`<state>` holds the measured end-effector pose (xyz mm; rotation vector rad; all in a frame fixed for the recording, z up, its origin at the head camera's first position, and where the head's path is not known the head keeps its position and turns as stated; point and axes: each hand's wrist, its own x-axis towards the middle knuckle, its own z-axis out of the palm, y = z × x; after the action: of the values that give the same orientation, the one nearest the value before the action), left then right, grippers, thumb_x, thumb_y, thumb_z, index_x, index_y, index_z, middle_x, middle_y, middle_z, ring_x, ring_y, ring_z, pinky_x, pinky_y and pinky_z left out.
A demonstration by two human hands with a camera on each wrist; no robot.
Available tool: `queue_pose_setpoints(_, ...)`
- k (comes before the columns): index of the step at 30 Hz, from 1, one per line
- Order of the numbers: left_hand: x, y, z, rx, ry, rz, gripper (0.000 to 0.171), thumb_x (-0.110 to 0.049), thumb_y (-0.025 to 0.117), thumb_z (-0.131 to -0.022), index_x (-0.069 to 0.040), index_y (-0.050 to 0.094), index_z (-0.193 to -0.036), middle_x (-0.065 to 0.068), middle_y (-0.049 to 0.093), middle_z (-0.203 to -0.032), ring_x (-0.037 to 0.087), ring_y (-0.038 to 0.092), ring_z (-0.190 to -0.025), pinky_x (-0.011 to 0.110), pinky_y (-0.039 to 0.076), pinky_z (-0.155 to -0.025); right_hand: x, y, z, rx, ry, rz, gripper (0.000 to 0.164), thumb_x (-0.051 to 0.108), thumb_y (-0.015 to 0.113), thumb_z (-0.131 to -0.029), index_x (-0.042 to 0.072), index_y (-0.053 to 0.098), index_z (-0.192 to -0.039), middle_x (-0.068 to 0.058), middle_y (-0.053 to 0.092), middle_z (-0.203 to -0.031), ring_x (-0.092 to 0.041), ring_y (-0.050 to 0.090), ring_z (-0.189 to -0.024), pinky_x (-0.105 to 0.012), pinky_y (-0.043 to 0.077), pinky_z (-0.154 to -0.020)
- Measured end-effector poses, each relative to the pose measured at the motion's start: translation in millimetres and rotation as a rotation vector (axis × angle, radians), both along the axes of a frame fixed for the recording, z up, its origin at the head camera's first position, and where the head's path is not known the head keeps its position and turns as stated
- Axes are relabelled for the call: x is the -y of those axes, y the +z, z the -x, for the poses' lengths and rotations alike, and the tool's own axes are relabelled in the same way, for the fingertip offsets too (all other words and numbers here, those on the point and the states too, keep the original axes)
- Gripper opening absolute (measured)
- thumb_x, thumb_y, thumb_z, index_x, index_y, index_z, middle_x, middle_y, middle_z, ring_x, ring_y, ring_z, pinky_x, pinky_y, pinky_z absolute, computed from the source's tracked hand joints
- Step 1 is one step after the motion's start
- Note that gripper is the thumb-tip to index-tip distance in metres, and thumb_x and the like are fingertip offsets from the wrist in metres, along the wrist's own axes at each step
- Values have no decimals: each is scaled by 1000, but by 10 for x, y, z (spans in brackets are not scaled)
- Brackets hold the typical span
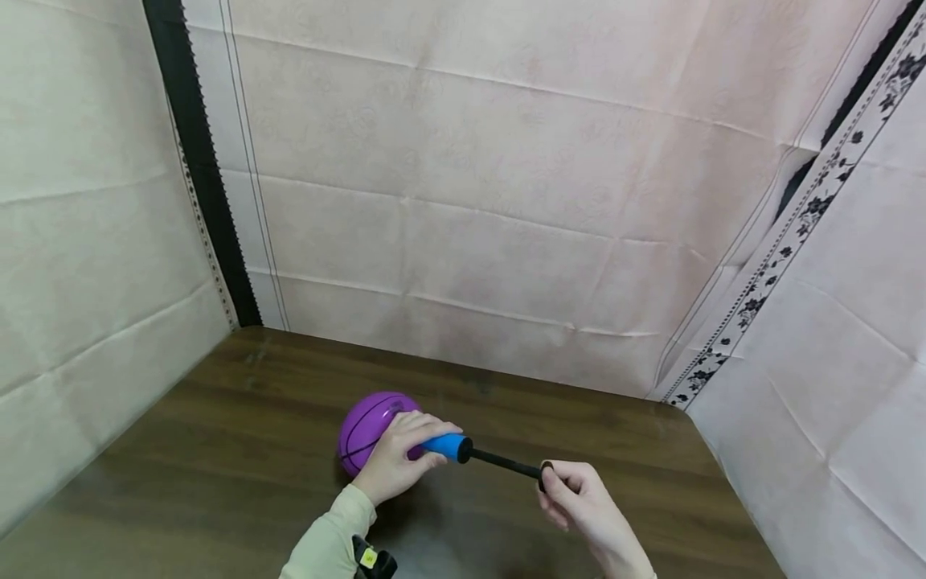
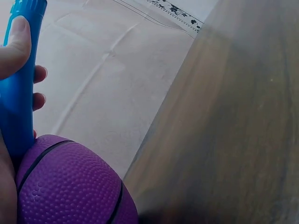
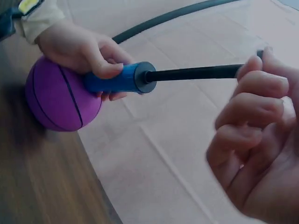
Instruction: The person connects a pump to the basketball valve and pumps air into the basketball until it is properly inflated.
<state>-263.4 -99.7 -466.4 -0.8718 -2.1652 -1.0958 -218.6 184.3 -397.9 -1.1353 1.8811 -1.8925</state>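
Observation:
A purple ball with black lines (image 1: 366, 425) sits on the wooden table. My left hand (image 1: 400, 460) grips the blue barrel of a hand pump (image 1: 447, 445), thumb on one side and fingers round the other. In the left wrist view the lower end of the barrel (image 2: 16, 107) meets the textured ball (image 2: 74, 186). A long stretch of black rod (image 3: 196, 73) stands out of the barrel's far end. At the tip of that rod, my right hand (image 1: 587, 503) pinches the pump's black handle between thumb and fingers.
The brown wooden table (image 1: 217, 450) carries everything. Pale creased cloth (image 1: 463, 201) hangs behind it and on both sides, with a dark floral border (image 1: 781, 249) at right. A black strap with a yellow tag (image 1: 369, 556) is on my left wrist.

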Motion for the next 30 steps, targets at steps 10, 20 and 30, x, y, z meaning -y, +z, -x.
queue_pose_setpoints(10,-137,6,-40,-36,-41,28,36,-29,71,-84,-31,64,-120,-13,68,-108,8,57,-103,42,41,-95,442,-104,27,146,-254,-259,44,24,46,-104,-17,52,-88,5,45,-56,-1,40,-46,-18,36,-45)
queue_pose_setpoints(20,-44,-35,-16,-34,-26,42,36,-29,71,-86,-31,63,-121,-12,68,-113,10,57,-107,47,40,-97,48,8,-20,-22,-99,-144,34,5,37,-104,-12,51,-78,-17,33,-50,-21,30,-41,-27,34,-42)
queue_pose_setpoints(30,-109,-48,-7,-69,18,77,36,-33,70,-85,-35,63,-120,-15,68,-108,7,57,-103,43,40,-96,112,-53,41,-26,-127,-269,27,11,41,-104,-9,53,-92,-29,42,-59,1,46,-50,-24,40,-40)
